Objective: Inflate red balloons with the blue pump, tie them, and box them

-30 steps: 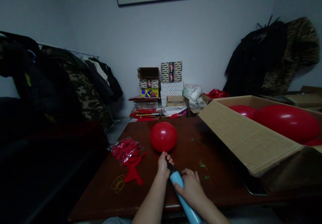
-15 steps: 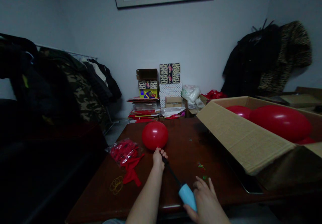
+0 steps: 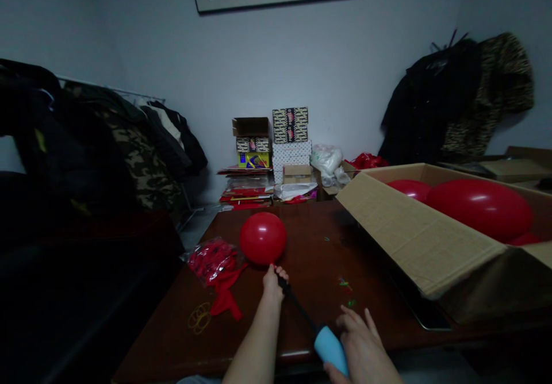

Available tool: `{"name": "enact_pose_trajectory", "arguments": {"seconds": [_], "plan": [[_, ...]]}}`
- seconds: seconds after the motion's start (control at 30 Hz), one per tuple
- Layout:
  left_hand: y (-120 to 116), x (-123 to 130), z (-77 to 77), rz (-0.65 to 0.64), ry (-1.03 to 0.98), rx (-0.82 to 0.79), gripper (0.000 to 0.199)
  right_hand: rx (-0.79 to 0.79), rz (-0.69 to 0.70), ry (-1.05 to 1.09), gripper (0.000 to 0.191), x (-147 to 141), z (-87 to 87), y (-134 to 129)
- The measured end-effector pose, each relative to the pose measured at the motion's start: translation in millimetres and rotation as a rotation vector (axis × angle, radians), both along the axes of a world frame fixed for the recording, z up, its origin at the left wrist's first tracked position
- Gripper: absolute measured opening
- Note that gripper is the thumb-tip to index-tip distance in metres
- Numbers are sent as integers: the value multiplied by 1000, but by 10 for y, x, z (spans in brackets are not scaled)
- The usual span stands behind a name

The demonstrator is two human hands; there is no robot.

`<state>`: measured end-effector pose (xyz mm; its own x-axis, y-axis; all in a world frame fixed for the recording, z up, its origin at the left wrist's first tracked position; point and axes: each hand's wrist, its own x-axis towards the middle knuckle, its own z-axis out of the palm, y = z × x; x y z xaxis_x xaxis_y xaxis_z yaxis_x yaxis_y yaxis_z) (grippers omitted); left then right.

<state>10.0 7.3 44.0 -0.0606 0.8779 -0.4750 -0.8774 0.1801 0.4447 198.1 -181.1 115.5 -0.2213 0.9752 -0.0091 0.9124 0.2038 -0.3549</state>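
Note:
My left hand (image 3: 275, 283) is closed around the black front end of a balloon pump (image 3: 331, 350), pinching the neck of a red balloon (image 3: 263, 238) there. The balloon is round and partly inflated, just beyond my fingers above the table. A black rod runs from that hand to the pump's light blue body. My right hand (image 3: 361, 341) grips this blue part with thumb and palm, its fingers stretched out past it. To the left lie a clear bag of red balloons (image 3: 212, 260), loose flat red balloons (image 3: 226, 300) and several yellowish rings (image 3: 199, 318).
A cardboard box (image 3: 425, 240) holding large red balloons (image 3: 478, 208) stands on the right of the brown table (image 3: 310, 234). A dark flat device (image 3: 425, 309) lies beside it. Small green bits (image 3: 345, 283) are near my right hand. Stacked boxes (image 3: 291, 154) stand behind.
My right hand and the blue pump body have moved down and right, nearer to me. My left hand and the balloon have sunk slightly, and the balloon looks a little larger.

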Motion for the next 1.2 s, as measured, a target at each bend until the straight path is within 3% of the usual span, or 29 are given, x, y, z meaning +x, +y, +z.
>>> {"name": "enact_pose_trajectory", "arguments": {"seconds": [0.27, 0.5, 0.7, 0.8, 0.93, 1.2], "plan": [[19, -53, 56, -2, -45, -32, 21, 32, -41, -35, 42, -120, -25, 65], [-32, 54, 72, -41, -72, -42, 20, 62, -81, -28, 48, -420, -2, 505], [-27, 8, 147, -150, -24, 0, 19, 97, -104, -13, 49, -643, -114, 794], [-5, 7, 137, -150, 65, 30, 21, 97, -106, -7, 48, -676, -179, 779], [9, 83, 38, -7, 176, 50, 24, 96, -104, -14, 49, -619, -223, 683], [58, 112, 23, 39, 163, 63, 26, 49, -88, -14, 48, -284, -218, 306]]}}
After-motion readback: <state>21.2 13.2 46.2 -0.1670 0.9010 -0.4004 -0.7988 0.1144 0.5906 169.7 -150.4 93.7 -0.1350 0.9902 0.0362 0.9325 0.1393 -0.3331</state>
